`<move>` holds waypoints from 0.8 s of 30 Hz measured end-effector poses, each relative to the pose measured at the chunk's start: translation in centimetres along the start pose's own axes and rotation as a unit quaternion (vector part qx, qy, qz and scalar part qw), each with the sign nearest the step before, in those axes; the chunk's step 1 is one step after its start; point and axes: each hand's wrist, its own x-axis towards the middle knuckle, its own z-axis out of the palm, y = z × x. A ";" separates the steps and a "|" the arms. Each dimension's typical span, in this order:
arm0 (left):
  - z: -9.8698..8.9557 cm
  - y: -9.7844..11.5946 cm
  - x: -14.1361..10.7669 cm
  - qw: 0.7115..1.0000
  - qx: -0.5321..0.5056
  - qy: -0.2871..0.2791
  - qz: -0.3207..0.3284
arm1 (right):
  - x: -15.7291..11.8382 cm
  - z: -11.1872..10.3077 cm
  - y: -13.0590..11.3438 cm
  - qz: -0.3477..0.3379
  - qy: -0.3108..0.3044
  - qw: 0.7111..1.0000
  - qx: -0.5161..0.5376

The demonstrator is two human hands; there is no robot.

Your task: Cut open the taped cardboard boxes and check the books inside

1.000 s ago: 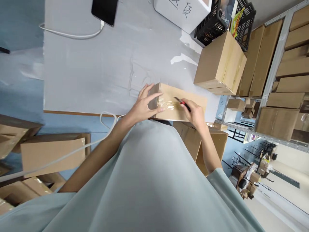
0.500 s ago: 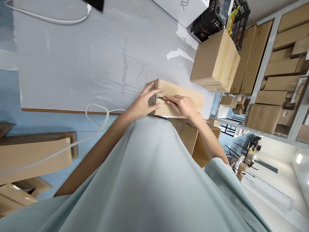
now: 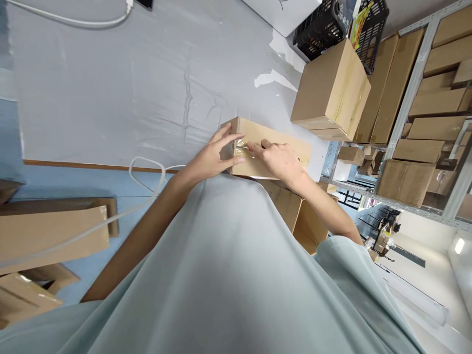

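A small cardboard box (image 3: pixel 265 135) lies at the table's front edge, with shiny clear tape at its left end. Against that left end rests my left hand (image 3: pixel 214 155), thumb and fingers spread around the corner. My right hand (image 3: pixel 278 158) is closed over the top of the box, its fingers wrapped round a small cutter (image 3: pixel 248 147) with a red part. Most of the cutter is hidden by the fingers; its tip is at the tape.
Behind, to the right, stand a larger cardboard box (image 3: pixel 328 91) and black crates (image 3: pixel 319 29). An open box (image 3: pixel 309 223) sits below the table edge. A white cable (image 3: pixel 162 179) loops at the left. Shelves (image 3: pixel 416 73) with boxes fill the right.
My right hand has tilted and closed further over the cutter, hiding more of it. The box and my left hand appear slightly farther left, and the view has shifted a little.
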 end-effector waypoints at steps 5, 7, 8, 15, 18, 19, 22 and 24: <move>-0.1 -0.1 -0.3 1.000 0.009 0.004 -0.026 | 0.0 0.8 0.1 -0.019 -0.001 1.000 -0.020; -0.1 0.0 -0.4 0.999 0.019 0.009 -0.035 | 0.0 1.5 0.5 -0.024 0.003 1.000 -0.020; 0.0 0.1 -0.4 0.999 0.025 0.013 -0.038 | -0.1 1.9 0.8 -0.025 0.005 0.999 -0.020; 0.4 1.4 -0.8 0.994 -0.036 0.067 -0.076 | -4.3 7.1 8.4 0.013 -0.023 0.999 -0.025; 1.2 2.0 -0.6 0.990 -0.006 0.111 -0.090 | -6.4 10.5 12.3 0.043 -0.033 0.998 -0.013; 1.8 2.4 -0.3 0.986 0.030 0.139 -0.089 | -6.8 11.4 13.2 0.044 -0.028 0.999 -0.006; 4.9 4.7 1.7 0.956 0.174 0.229 -0.058 | -6.8 13.0 14.4 0.034 0.005 0.999 0.016; 7.6 6.3 3.3 0.940 0.238 0.241 -0.037 | -6.5 13.4 14.8 0.020 0.027 0.999 0.034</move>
